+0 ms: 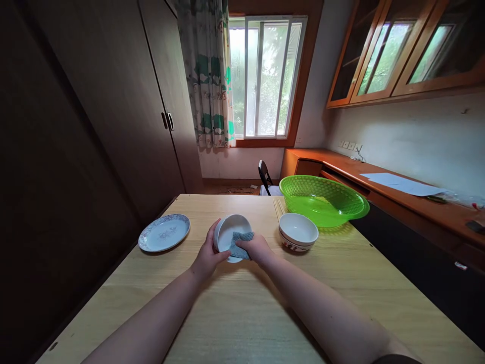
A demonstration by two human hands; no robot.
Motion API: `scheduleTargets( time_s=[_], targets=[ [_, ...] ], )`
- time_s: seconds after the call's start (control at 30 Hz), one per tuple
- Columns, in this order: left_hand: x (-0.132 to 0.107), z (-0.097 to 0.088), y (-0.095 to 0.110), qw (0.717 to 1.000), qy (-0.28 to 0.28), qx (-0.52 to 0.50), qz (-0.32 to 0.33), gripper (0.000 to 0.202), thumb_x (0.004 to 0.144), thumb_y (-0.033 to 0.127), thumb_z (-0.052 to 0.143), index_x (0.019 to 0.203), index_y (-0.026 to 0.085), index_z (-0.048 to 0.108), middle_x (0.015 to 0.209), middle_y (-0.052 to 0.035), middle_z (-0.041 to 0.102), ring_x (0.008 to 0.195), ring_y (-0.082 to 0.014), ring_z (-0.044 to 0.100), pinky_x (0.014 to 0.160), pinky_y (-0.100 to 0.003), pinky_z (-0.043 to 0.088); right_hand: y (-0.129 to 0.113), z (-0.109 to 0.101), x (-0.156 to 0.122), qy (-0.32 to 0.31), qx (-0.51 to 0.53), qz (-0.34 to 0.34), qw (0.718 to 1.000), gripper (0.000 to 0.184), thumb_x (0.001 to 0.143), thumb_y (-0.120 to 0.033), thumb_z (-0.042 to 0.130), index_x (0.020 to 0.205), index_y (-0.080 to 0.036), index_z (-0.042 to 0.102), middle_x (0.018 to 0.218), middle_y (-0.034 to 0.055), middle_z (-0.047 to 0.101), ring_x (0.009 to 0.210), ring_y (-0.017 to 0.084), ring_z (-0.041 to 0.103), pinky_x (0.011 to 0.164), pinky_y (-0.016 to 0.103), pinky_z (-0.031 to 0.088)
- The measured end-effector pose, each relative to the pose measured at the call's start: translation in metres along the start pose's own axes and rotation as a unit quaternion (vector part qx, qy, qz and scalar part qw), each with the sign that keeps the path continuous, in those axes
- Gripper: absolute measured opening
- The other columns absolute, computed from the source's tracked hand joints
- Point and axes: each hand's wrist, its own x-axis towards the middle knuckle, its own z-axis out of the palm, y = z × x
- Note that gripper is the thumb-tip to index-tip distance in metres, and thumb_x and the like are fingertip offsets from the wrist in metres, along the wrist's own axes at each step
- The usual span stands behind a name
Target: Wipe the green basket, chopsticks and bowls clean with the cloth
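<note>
A white bowl [226, 227] is tilted with its mouth toward me, above the middle of the wooden table. My left hand [210, 253] grips it by the left side, thumb over the near rim. Bunched in my right hand [258, 248] is a blue-grey cloth [239, 246], which lies against the inside of the bowl at the right. The right fingertips are hidden behind the cloth and bowl. To the right of my hands stand stacked white bowls [298, 230] with a red pattern on the outside.
A patterned oval plate [164, 233] lies at the table's left. Chopsticks [278, 208] lie behind the stacked bowls, beside a large green plastic basin [322, 210] at the far right. A chair [265, 174] stands beyond the table [227, 313].
</note>
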Motion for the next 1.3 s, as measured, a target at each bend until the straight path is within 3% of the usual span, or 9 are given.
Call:
scheduleTargets(
  time_s=[0.2,0.33,0.4,0.53,0.6,0.93,1.03,1.17,1.3],
  targets=[
    [-0.001,-0.001,0.002,1.000,-0.012,0.008,0.000,0.092,0.062,0.036,0.077,0.141,0.019,0.034,0.138,-0.0123,0.048,0.127,-0.0343,0.044,0.105,-0.044,0.037,-0.001,-0.014,0.010,0.049,-0.102,-0.084,0.990,0.030,0.062,-0.029,0.071,0.089,-0.018,0.064,0.085,0.0034,0.072,0.078,0.020,0.065,0.067,0.028,0.050],
    [-0.002,0.000,-0.001,1.000,-0.013,0.010,-0.002,0.090,0.065,0.035,0.075,0.142,0.018,0.032,0.141,-0.0136,0.046,0.128,-0.0335,0.043,0.106,-0.044,0.035,-0.005,-0.020,0.013,0.098,-0.167,-0.105,0.975,0.035,0.062,-0.035,0.073,0.091,-0.018,0.063,0.085,0.0036,0.071,0.079,0.020,0.065,0.066,0.028,0.048],
    [-0.002,0.001,-0.002,1.000,-0.003,0.022,0.000,0.091,0.066,0.034,0.074,0.143,0.019,0.030,0.142,-0.0130,0.044,0.129,-0.0327,0.042,0.107,-0.043,0.034,-0.006,-0.018,0.011,0.091,-0.168,-0.091,0.977,0.035,0.062,-0.033,0.073,0.091,-0.019,0.063,0.086,0.0035,0.071,0.080,0.020,0.065,0.068,0.028,0.048],
    [-0.002,0.002,0.002,0.999,0.027,0.032,0.004,0.090,0.066,0.036,0.074,0.143,0.022,0.030,0.140,-0.0113,0.047,0.128,-0.0315,0.044,0.107,-0.043,0.035,-0.001,-0.008,0.008,0.000,-0.102,-0.055,0.993,0.031,0.061,-0.025,0.073,0.090,-0.018,0.065,0.088,0.0029,0.072,0.082,0.020,0.066,0.070,0.029,0.049],
    [-0.002,0.002,0.004,0.999,0.034,0.020,0.002,0.090,0.065,0.038,0.074,0.142,0.021,0.032,0.137,-0.0111,0.050,0.126,-0.0319,0.046,0.105,-0.043,0.037,0.002,-0.006,0.008,-0.013,-0.080,-0.046,0.996,0.033,0.060,-0.024,0.074,0.091,-0.017,0.064,0.088,0.0035,0.072,0.081,0.020,0.066,0.068,0.028,0.050],
    [-0.002,0.003,0.004,0.999,-0.029,0.003,-0.026,0.084,0.064,0.040,0.074,0.138,0.017,0.042,0.131,-0.0133,0.056,0.120,-0.0338,0.050,0.101,-0.043,0.040,-0.014,-0.023,0.006,0.121,-0.212,-0.147,0.959,0.043,0.061,-0.030,0.074,0.100,-0.022,0.058,0.087,-0.0007,0.067,0.078,0.016,0.061,0.068,0.026,0.045],
    [-0.003,0.003,0.004,1.000,-0.014,0.011,-0.025,0.088,0.062,0.038,0.076,0.140,0.018,0.039,0.130,-0.0125,0.056,0.121,-0.0335,0.050,0.101,-0.043,0.040,-0.012,-0.019,0.006,0.115,-0.216,-0.122,0.962,0.041,0.062,-0.032,0.074,0.098,-0.021,0.057,0.085,0.0000,0.067,0.077,0.017,0.062,0.066,0.026,0.045],
    [-0.002,0.001,0.003,1.000,0.008,0.012,-0.027,0.087,0.064,0.034,0.075,0.141,0.019,0.038,0.133,-0.0121,0.054,0.121,-0.0322,0.050,0.101,-0.043,0.040,-0.004,-0.014,0.007,0.056,-0.199,-0.084,0.975,0.037,0.060,-0.030,0.076,0.091,-0.019,0.059,0.085,0.0022,0.069,0.077,0.018,0.064,0.064,0.026,0.046],
    [0.001,-0.003,0.001,1.000,-0.015,0.011,-0.021,0.080,0.066,0.036,0.073,0.137,0.018,0.042,0.132,-0.0122,0.055,0.118,-0.0313,0.051,0.101,-0.043,0.039,-0.007,-0.016,0.005,0.077,-0.197,-0.126,0.969,0.033,0.063,-0.025,0.072,0.094,-0.021,0.060,0.087,0.0008,0.069,0.078,0.017,0.063,0.067,0.026,0.046]
  ],
)
